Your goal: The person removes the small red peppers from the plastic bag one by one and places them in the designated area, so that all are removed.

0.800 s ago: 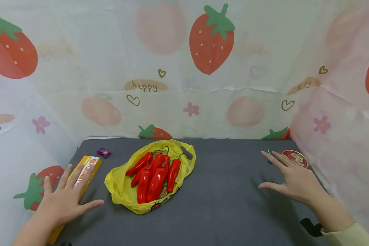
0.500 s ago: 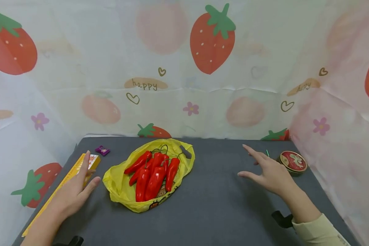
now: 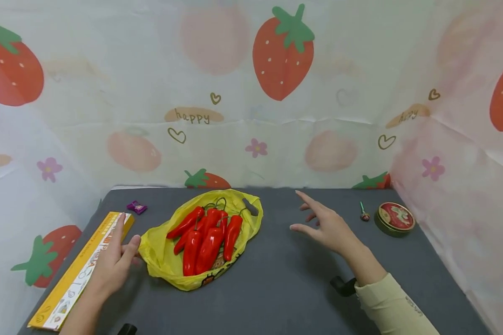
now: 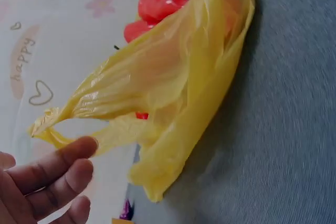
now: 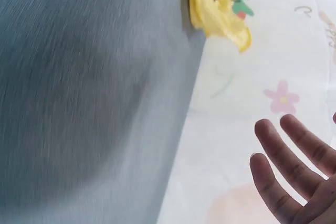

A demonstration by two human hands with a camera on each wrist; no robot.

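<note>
A yellow plastic bag [image 3: 161, 251] lies spread on the dark grey table, with several glossy red chili peppers [image 3: 209, 246] heaped in it. My left hand [image 3: 113, 265] is at the bag's left edge, fingers loosely extended. In the left wrist view its fingertips [image 4: 84, 148] overlap the bag's handle loop [image 4: 50, 129]; whether they touch I cannot tell. To the right of the bag, my right hand [image 3: 331, 230] hovers over the table with fingers spread and holds nothing. The right wrist view shows those fingers [image 5: 286, 166] apart from the bag.
A long yellow-and-white box [image 3: 79, 274] lies under and beside the left forearm. Behind it sits a purple wrapped candy [image 3: 137, 207]. At the right are a round red-topped tin [image 3: 396, 219] and a small green-stemmed item [image 3: 364, 215]. A strawberry-print cloth [image 3: 234, 93] walls the table.
Both hands have moved inward toward the bag. My left hand has left the space above the box and reached the bag's edge; my right hand has moved left, away from the tin.
</note>
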